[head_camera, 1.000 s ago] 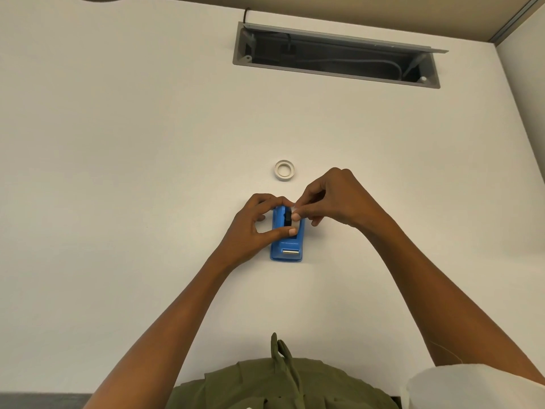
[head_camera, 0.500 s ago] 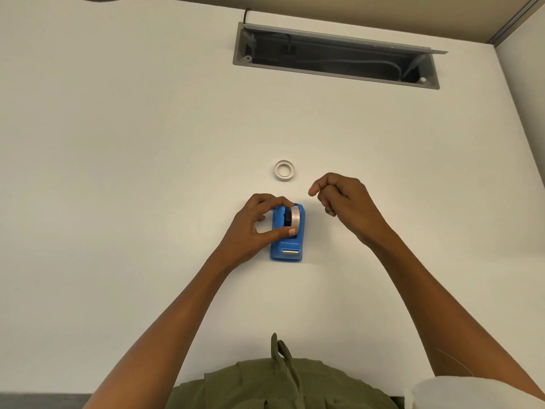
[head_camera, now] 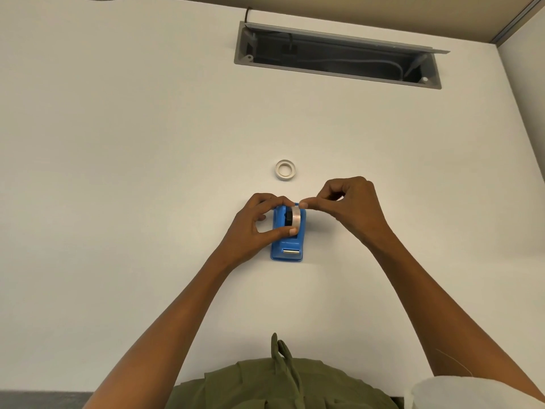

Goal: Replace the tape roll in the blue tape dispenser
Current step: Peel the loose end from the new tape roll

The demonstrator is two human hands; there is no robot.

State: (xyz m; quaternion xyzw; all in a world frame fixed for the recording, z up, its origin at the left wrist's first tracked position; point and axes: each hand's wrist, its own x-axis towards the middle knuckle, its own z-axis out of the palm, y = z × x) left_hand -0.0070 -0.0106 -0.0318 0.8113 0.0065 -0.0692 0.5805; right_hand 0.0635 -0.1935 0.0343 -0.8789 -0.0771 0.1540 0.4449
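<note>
The blue tape dispenser point(head_camera: 288, 244) lies flat on the white table, its metal cutter toward me. A clear tape roll point(head_camera: 295, 220) on a black hub sits in its well. My left hand point(head_camera: 256, 228) grips the dispenser from the left, thumb across its top and fingers over its far end. My right hand point(head_camera: 348, 208) pinches at the roll's far edge with thumb and forefinger; I cannot tell whether a tape end is between them. A white ring, an empty tape core point(head_camera: 285, 170), lies on the table just beyond the dispenser.
A grey open cable tray point(head_camera: 339, 56) with cables inside is recessed into the table at the far side. A partition wall runs along the right edge. My green shirt fills the bottom of the view.
My right hand drew away to the right half a second ago, and has now come back to the far edge of the roll. My left hand stays on the dispenser.
</note>
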